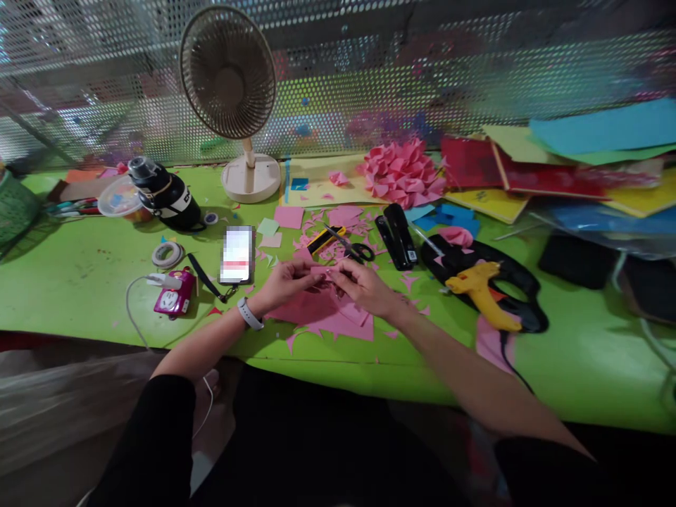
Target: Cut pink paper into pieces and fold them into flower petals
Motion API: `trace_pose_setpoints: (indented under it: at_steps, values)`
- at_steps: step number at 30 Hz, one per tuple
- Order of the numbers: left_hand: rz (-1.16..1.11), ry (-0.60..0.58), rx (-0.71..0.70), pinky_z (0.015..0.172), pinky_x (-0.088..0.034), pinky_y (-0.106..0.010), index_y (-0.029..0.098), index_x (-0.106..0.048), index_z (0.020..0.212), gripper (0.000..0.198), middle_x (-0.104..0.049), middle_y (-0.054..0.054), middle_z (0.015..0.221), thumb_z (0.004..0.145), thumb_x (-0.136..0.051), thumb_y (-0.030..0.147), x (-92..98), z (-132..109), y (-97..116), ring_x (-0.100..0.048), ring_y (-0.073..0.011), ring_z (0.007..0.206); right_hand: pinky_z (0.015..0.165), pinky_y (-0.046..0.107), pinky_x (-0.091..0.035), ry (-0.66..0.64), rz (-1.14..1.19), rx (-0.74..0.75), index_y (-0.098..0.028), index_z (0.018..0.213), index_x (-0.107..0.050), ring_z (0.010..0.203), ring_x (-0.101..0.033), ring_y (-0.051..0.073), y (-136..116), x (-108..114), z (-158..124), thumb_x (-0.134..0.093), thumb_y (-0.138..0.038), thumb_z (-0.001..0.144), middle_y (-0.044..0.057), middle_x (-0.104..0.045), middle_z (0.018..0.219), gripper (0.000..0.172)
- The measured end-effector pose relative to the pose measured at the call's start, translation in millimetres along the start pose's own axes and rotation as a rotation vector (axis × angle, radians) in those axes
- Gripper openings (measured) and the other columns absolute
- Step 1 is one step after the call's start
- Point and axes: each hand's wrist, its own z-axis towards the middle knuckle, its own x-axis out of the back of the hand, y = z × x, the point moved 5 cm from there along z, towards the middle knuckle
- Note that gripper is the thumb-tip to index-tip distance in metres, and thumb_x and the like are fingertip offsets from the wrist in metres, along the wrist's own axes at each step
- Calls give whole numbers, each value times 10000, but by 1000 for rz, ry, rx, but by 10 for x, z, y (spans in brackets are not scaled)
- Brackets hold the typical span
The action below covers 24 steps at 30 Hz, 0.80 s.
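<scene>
Between my fingertips is a small piece of pink paper (320, 270), partly hidden by them. My left hand (288, 285) pinches its left side, and my right hand (362, 287) pinches its right side. Larger pink sheets (327, 320) lie beneath my hands among cut scraps. Just beyond my fingers rest black-handled scissors (362, 251) and a yellow-and-black utility knife (326, 241). To their right lies a black stapler (400, 236). A heap of folded pink paper petals (404, 172) sits at the back on a yellow sheet.
A yellow glue gun (483, 292) lies on a black stand at right, its cord trailing off the front edge. At left are a phone (236, 255), a black bottle (165, 193), a tape roll (167, 255) and a pink power adapter (174, 294). Behind stands a fan (251, 176).
</scene>
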Motion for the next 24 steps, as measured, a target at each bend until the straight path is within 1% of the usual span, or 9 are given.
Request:
trace_pose_setpoints:
  at_steps: [3,7,11,16,19,22,24]
  values:
    - [-1,-4,16,803,-600,-307,84,-685,995,439,-758,-101,875,721,-829,395,0,6,-9,-739,-159,795,583,277,-394,-21,-34,19,-221,827,-518,622,-489,137,-23,-19,-4,-486,-546,962,-23,-532,690,354]
    - [12,14,17,820,-599,-314,82,-686,1022,461,-760,-114,902,717,-831,396,22,18,-35,-739,-161,802,635,298,-421,-55,-40,30,-227,841,-494,676,-514,153,-27,-33,-1,-464,-530,977,-12,-547,729,333]
    - [11,30,13,804,-604,-314,74,-684,1034,475,-762,-119,898,713,-837,389,38,24,-53,-741,-166,787,636,300,-420,-68,-43,8,-230,847,-485,683,-522,158,-16,-36,1,-460,-537,976,-7,-565,746,334]
    - [10,14,-4,838,-601,-321,66,-677,1067,490,-764,-123,924,721,-834,375,24,23,-49,-745,-169,811,590,287,-380,-49,-83,-57,-230,833,-482,612,-487,148,-37,-22,-6,-426,-564,973,-30,-517,667,367]
    - [-5,-6,3,851,-600,-313,76,-663,1120,506,-764,-118,935,740,-821,371,10,16,-47,-746,-167,840,584,290,-371,-28,-131,-41,-229,826,-482,594,-490,153,-68,-18,-11,-399,-573,977,-24,-521,644,384]
    - [24,-24,15,797,-608,-288,98,-642,1202,536,-763,-103,914,767,-800,368,0,7,-39,-746,-166,842,573,292,-367,2,-171,-20,-231,835,-492,573,-498,157,-76,-18,-21,-387,-581,978,-16,-539,628,393]
    - [102,-5,-10,731,-608,-266,106,-642,1225,556,-757,-82,845,757,-810,356,10,0,-15,-743,-161,790,564,290,-364,20,-186,-4,-233,835,-494,562,-498,158,-73,-23,-28,-383,-586,979,-17,-539,613,397]
